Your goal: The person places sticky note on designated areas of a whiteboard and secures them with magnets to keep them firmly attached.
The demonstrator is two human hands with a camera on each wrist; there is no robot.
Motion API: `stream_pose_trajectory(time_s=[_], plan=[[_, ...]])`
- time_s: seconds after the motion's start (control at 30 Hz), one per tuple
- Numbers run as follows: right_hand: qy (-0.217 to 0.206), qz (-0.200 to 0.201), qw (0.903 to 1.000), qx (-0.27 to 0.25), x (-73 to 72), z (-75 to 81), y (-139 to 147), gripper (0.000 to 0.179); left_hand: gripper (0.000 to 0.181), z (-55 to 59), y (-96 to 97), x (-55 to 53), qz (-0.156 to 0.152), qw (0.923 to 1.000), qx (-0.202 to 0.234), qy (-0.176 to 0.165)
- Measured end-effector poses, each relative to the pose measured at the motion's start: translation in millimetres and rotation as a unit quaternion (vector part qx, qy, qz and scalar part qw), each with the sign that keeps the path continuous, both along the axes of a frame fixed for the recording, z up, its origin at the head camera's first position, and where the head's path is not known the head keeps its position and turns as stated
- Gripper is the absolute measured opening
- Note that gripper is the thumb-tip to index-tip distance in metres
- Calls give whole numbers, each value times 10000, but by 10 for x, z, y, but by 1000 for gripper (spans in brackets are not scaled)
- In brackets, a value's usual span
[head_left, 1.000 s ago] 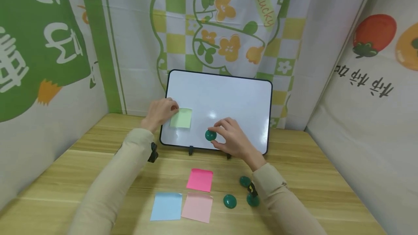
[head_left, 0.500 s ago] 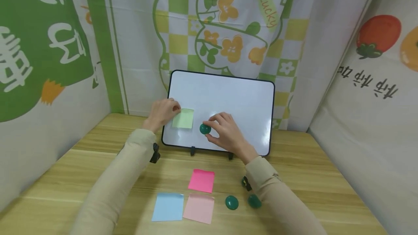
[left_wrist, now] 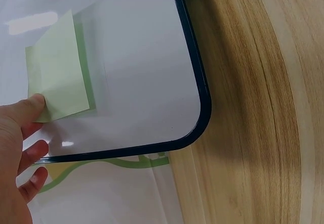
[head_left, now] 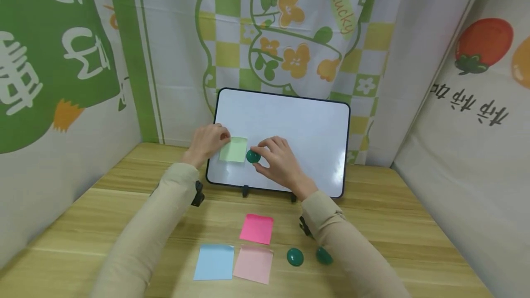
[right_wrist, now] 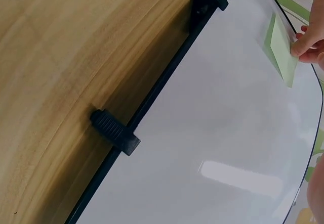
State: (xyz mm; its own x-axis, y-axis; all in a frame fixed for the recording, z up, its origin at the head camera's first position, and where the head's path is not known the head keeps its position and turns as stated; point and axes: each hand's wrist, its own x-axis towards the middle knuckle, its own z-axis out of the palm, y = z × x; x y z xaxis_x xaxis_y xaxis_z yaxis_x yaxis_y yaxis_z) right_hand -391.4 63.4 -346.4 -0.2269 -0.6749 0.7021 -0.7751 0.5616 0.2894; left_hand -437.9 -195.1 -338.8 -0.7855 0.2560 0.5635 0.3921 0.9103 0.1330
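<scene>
In the head view my left hand [head_left: 205, 143] pinches the upper left corner of a light green sticky note [head_left: 233, 150] in front of the whiteboard [head_left: 290, 123]. The left wrist view has the thumb on the note [left_wrist: 58, 72], whose free side stands off the board and throws a shadow. My right hand [head_left: 281, 162] holds a glossy round green magnet [head_left: 253, 156] between thumb and fingertips, right at the note's right edge. That magnet is outside the right wrist view, where the sticky note [right_wrist: 283, 52] appears tilted from the board surface.
On the wooden table [head_left: 372, 224] lie a hot pink sticky note [head_left: 256, 229], a blue one [head_left: 214, 262] and a pale pink one [head_left: 253, 264]. Two more green magnets show, one in the open [head_left: 295, 257], another [head_left: 324, 255] beside the right sleeve. Black feet [right_wrist: 115, 131] support the board.
My right hand has carried the green magnet left and slightly up, from the board's lower middle to the light green note's edge. The left hand stays on the note's corner.
</scene>
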Motion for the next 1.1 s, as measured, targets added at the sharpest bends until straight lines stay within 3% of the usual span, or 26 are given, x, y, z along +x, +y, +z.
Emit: stream_pose_trajectory(time_s=[0.6,0.9,1.1], plan=[[-199,-300,9991,204,-160,-16,-268,38,16,8,-13,-12,44,10000,-38,14],[-145,-509,9982,269,-250,-3,-375,38,16,11,-28,-17,-83,9999,78,1],[-337,-835,9954,314,-301,28,-418,39,17,20,-25,-11,-94,9999,69,-24]])
